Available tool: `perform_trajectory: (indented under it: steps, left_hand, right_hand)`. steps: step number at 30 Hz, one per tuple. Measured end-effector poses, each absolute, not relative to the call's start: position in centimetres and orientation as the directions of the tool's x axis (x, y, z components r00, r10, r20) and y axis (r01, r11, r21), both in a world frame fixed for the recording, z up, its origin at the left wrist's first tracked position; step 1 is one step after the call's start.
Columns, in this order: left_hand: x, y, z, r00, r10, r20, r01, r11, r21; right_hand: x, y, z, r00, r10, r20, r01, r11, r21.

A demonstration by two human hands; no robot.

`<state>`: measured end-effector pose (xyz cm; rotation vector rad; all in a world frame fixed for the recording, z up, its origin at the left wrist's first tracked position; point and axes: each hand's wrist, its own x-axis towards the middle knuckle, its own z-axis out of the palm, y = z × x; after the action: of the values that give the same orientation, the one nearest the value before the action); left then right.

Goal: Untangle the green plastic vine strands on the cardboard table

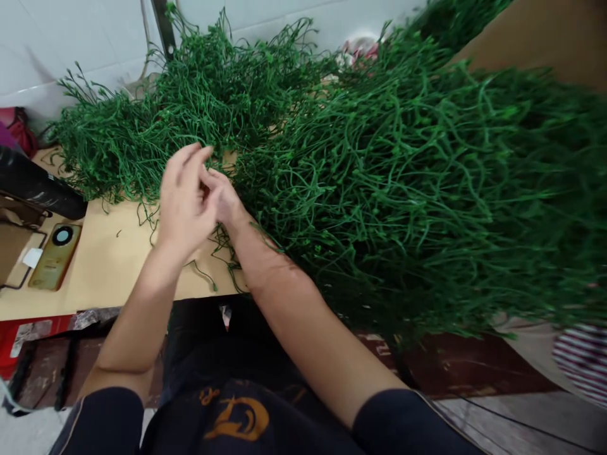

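My left hand (183, 199) is raised above the table, fingers stretched upward and a little apart, with nothing visible in it. My right hand (226, 201) meets it at the thumb side, and most of its fingers are hidden behind the left hand. Whether the right hand holds anything cannot be seen. Beside my right forearm lies a large heap of thin, curly green stems with small buds (379, 170). Behind my hands spreads another pile of the same stems (213, 95). A few loose stems (203, 275) lie on the table below my wrists.
The pale table (114, 265) has its front edge close to my body. At the left are a phone (54, 256), a black cylindrical object (40, 183) and a cardboard box (16, 246). A brown panel (545, 41) leans at the back right. A striped cloth (583, 360) shows at lower right.
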<state>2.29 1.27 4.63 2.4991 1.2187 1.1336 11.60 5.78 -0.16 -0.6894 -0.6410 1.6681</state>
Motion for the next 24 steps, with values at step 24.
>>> perform_trajectory:
  steps: [24]
  left_hand:
    - [0.9,-0.8,0.6,0.16,0.96,-0.23,0.137,0.209,0.968]
  right_hand:
    - [10.9,6.9,-0.9,-0.011,0.974,-0.226,-0.622,-0.184,-0.761]
